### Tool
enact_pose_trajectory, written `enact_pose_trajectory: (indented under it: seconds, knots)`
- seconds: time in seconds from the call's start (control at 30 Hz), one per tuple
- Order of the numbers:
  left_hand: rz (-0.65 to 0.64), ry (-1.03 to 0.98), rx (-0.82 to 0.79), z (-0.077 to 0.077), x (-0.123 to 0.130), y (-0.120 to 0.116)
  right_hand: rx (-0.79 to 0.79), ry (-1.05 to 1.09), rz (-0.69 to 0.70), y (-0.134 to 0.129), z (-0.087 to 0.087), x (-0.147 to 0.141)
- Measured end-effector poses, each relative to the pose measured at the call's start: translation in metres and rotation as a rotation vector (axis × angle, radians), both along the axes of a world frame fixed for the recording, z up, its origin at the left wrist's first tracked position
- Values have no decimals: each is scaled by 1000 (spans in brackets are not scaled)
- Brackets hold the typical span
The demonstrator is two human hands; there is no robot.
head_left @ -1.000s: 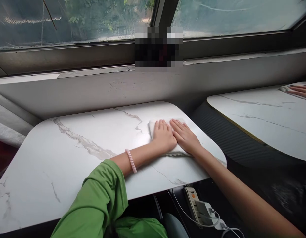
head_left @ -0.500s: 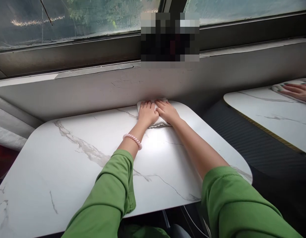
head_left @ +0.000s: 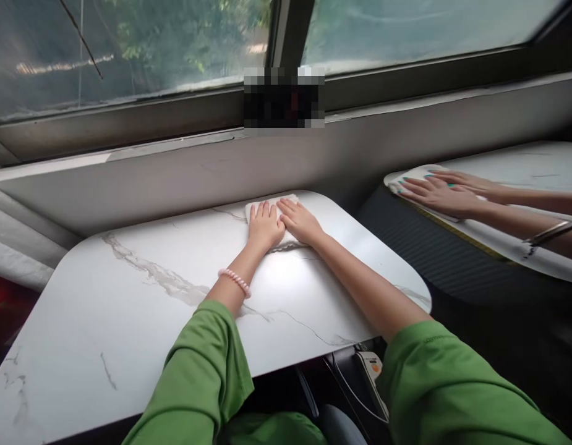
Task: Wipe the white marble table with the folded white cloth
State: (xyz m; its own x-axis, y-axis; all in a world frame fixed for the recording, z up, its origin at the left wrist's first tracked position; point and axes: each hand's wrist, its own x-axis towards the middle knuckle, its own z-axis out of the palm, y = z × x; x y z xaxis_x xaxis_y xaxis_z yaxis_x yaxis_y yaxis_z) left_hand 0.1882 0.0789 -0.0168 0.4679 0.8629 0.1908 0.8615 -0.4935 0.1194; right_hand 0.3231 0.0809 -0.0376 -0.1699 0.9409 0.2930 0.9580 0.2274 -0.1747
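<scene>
A folded white cloth [head_left: 287, 240] lies flat at the far edge of a white, marble-patterned tabletop [head_left: 141, 340]. My left hand [head_left: 266, 228] presses down on the cloth's left part, fingers stretched flat, with a pink beaded bracelet on the wrist. Beside it, my right hand [head_left: 302, 221] rests palm down on the right part, its fingers also extended. The two thumbs meet or nearly meet in the middle. Neither hand wraps around the cloth.
Another person's hands [head_left: 438, 193] press a white cloth [head_left: 399, 180] on a second marble-patterned table [head_left: 536, 164] at the right. A low wall [head_left: 174, 191] and windows [head_left: 188, 43] stand behind. Under my table are a white cable and a power strip [head_left: 371, 366].
The camera view has shifted. My hands stay flat on the cloth near the table's far edge. The other person's hands and cloth have slid left to their table's near corner.
</scene>
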Motion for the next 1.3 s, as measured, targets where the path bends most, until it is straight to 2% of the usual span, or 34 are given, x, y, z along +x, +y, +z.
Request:
enact_pose_trajectory:
  seconds: [0.13,0.37,0.43,0.53,0.73,0.9,1.03,1.17,1.3]
  knots:
    - [-51,26,11,3,-9,-40,-38,-30,-23,-51,7,-8]
    - [-194,65,-1,7,-46,-154,8,-2,-45,-181,5,-37]
    - [-228,67,-12,8,-57,-177,25,-7,-19,-204,4,-45]
    - [-256,55,-38,10,-67,-193,5,-25,2,-219,6,-53]
    - [-253,40,-81,13,-68,-189,-15,-12,-6,-213,8,-56]
    - [-216,43,-75,10,-69,-170,-55,2,-6,-192,11,-62]
    - [-137,18,-36,5,-73,-135,-54,27,2,-150,14,-72]
    - [-49,-6,-3,2,-81,-85,-76,42,17,-96,17,-84]
    - [-43,15,12,3,-92,-34,-97,40,-13,-46,19,-99]
